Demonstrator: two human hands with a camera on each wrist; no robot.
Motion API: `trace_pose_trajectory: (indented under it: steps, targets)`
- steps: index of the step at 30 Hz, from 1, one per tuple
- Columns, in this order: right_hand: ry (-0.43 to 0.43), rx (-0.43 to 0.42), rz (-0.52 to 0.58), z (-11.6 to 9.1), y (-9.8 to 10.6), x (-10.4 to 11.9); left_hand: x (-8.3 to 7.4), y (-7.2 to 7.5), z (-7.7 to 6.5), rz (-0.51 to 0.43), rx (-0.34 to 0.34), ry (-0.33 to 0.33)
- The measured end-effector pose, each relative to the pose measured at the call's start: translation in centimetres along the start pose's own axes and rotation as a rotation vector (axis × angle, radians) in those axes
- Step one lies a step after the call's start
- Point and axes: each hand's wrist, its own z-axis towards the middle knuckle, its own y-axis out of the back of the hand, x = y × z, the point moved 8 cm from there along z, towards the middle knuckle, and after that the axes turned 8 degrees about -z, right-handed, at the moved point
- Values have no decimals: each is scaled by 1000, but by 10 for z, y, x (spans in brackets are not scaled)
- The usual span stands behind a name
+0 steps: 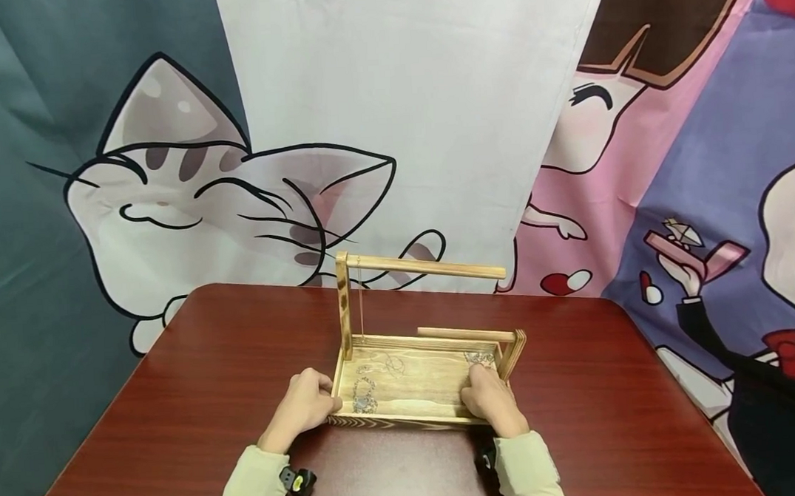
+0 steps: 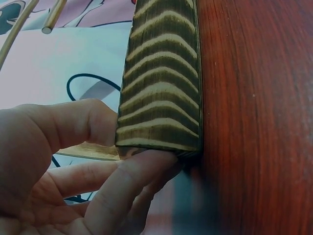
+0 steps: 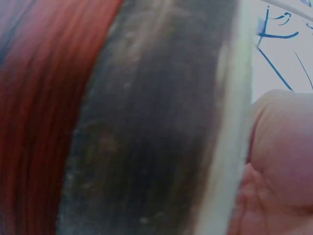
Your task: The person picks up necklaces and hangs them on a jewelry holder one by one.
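We are finding the left hand (image 1: pixel 308 397) gripping the wooden jewelry stand (image 1: pixel 420 391) between both hands; the right hand's (image 1: pixel 492 393) grasp, beside silvery jewelry (image 1: pixel 480 357), is remaining undeterminable. We are advising steady left bracing.

Bright head view, tabletop (image 1: pixel 387 474) glare, right wrist view blurred, seemingly defocused

I can't read any words, letters, numbers, brand names, labels or signs on anything I see here, not from my head and not from my two wrists
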Motion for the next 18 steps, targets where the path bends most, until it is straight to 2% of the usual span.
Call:
trace_pose_trajectory:
  steps: [4,8,12,18]
  targets:
    - [80,-84,92,3,8,6,-1,1,0,1,3,2]
    - [124,-145,235,7,13,6,-1,2,1,-3,-2,10]
    - [108,-159,362,10,15,1,-1,1,1,-12,-5,9]
    - [125,-140,449,11,17,2,1,1,0,-2,-7,13]
